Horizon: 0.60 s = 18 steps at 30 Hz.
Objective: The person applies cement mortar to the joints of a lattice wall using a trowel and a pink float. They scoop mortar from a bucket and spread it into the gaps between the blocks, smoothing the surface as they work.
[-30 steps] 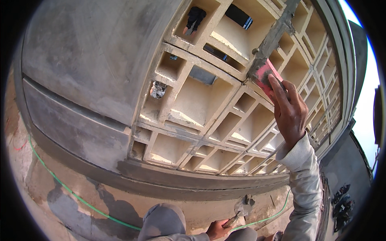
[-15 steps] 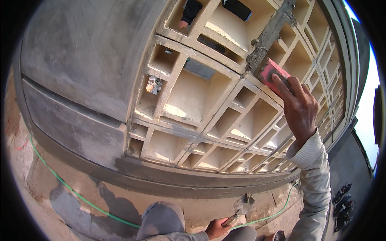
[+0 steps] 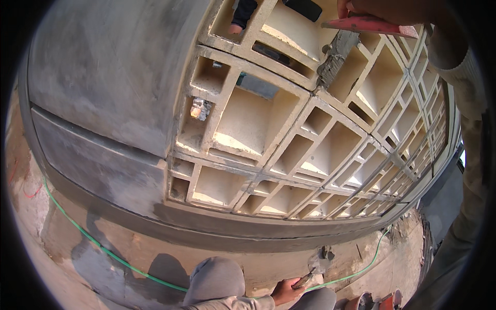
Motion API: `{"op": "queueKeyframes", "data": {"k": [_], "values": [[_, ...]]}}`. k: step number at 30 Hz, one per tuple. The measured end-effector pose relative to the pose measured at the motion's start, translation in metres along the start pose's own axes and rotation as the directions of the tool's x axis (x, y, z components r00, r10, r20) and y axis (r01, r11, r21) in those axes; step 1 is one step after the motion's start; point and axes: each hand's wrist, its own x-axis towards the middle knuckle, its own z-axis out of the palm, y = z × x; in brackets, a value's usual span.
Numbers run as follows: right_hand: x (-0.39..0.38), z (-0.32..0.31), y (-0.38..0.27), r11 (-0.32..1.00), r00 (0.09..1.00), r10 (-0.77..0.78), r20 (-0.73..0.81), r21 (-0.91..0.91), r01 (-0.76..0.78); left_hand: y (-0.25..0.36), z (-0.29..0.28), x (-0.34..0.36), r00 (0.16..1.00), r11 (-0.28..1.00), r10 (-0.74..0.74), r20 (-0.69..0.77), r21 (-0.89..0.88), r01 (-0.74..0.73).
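My right hand (image 3: 364, 7) is at the top edge, raised and gripping a red plastering float (image 3: 373, 25) held against the lattice wall of pale concrete blocks (image 3: 268, 121). Just under the float a strip of wet grey mortar (image 3: 336, 56) fills a slanted joint. My left hand (image 3: 285, 291) is low, near my grey-clad knee (image 3: 214, 279), and holds a small trowel (image 3: 316, 264) with mortar on its blade.
A grey rendered wall (image 3: 103, 88) stands left of the lattice, with a dark ledge (image 3: 217, 227) below it. A green hose (image 3: 103, 249) runs over the ground. Another person's dark sleeve (image 3: 243, 13) shows through an upper opening. Red pots (image 3: 385, 300) stand at lower right.
My right hand has carried the float upward along the mortar joint, from mid-right to the top edge. The left hand has kept the trowel low and still.
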Motion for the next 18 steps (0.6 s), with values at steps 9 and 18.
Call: {"op": "queueKeyframes", "data": {"k": [9,18], "values": [[-0.005,0.011,-0.021,0.995,0.999,-0.041,-0.009,0.094,0.042,-0.006,0.004,-0.002,0.985,0.998,-0.03,-0.169,0.054,0.04],[-0.052,0.038,-0.009,0.869,0.967,0.2,-0.155,0.485,-0.102,0.011,-0.001,-0.012,0.981,0.999,-0.006,-0.192,-0.037,-0.001]]}}
